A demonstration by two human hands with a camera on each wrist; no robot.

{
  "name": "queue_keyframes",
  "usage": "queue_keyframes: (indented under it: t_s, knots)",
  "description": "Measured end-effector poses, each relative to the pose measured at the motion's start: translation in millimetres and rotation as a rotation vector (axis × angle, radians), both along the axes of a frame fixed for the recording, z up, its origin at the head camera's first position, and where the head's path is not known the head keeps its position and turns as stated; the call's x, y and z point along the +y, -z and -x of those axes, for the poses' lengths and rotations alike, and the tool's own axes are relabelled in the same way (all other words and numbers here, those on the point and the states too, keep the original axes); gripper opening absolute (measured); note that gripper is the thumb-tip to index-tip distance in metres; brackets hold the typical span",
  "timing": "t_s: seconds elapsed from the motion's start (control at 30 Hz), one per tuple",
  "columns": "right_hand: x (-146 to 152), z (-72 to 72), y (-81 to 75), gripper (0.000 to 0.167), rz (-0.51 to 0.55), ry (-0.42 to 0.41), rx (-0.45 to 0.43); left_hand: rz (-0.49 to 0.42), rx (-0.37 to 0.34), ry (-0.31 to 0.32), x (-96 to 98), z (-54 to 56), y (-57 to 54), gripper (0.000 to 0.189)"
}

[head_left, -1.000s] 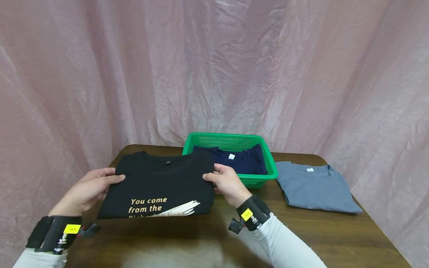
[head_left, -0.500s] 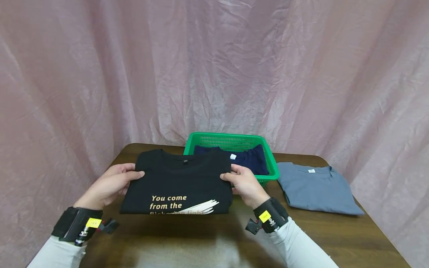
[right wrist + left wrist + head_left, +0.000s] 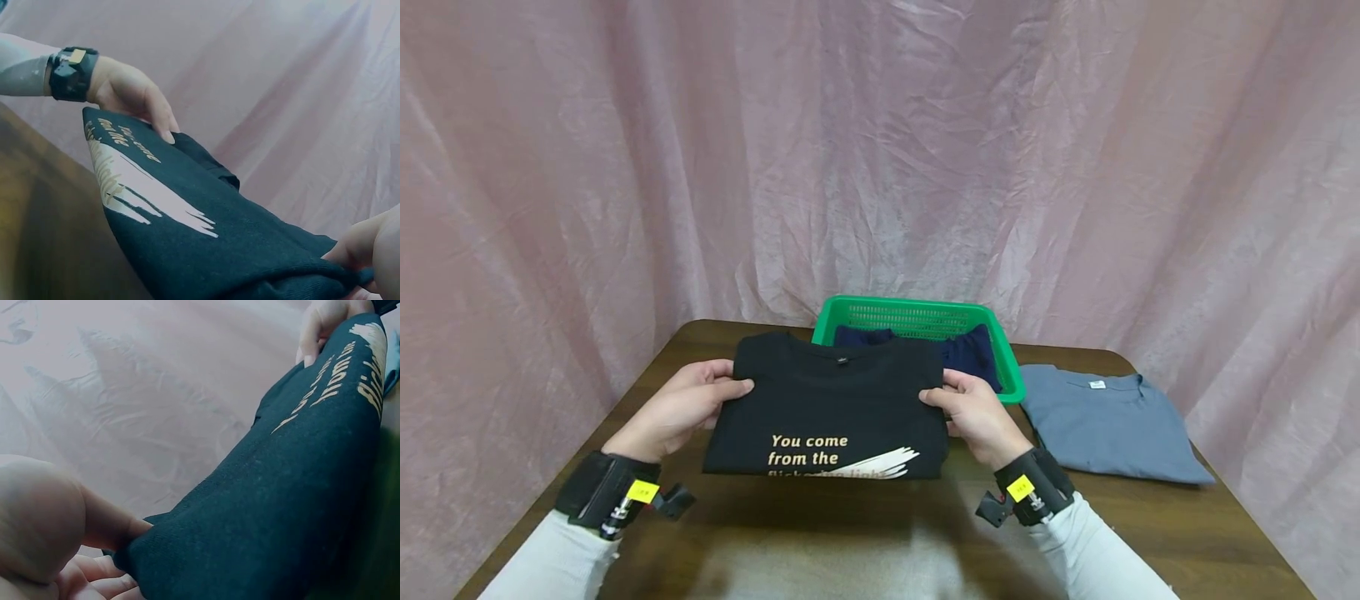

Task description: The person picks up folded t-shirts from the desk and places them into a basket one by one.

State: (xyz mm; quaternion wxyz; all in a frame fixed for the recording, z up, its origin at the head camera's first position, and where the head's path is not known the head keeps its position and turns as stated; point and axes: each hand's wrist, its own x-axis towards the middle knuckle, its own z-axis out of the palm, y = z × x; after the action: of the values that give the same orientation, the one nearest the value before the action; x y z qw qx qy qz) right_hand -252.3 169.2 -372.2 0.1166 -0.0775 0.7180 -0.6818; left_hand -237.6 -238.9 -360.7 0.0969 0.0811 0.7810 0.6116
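Head view: black shirt (image 3: pixel 842 396) partly covers basket (image 3: pixel 910 303).
Left hand (image 3: pixel 676 410): pinches shirt's left side.
Right hand (image 3: pixel 983 419): pinches its right side.

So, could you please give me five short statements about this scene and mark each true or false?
1. The left hand and right hand hold the black shirt. True.
2. The blue-gray shirt lies right of the green basket. True.
3. The basket holds a white garment. False: the garment in it is dark blue.
4. The black shirt lies flat on the table. False: it is held above the table.
5. The black shirt bears printed text. True.
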Motion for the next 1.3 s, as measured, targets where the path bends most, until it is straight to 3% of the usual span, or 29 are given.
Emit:
queue_keyframes:
  t_s: [0.63,0.87,1.07,1.3]
  knots:
    - [35,10.3,-4.2,0.045,-0.080,0.066,0.035,-0.046,0.012,0.002,38.3,18.6,-2.4,0.039]
    - [41,21.2,-6.8,0.037,-0.146,0.105,0.051,-0.116,-0.018,0.076,44.4,29.2,0.6,0.048]
    - [48,33.7,-14.3,0.056,-0.195,0.138,0.045,-0.120,-0.010,0.091,50.1,39.6,-0.3,0.046]
    - [52,50.2,-20.3,0.069,-0.179,0.169,0.017,-0.144,-0.002,0.025,65.0,59.6,-2.4,0.044]
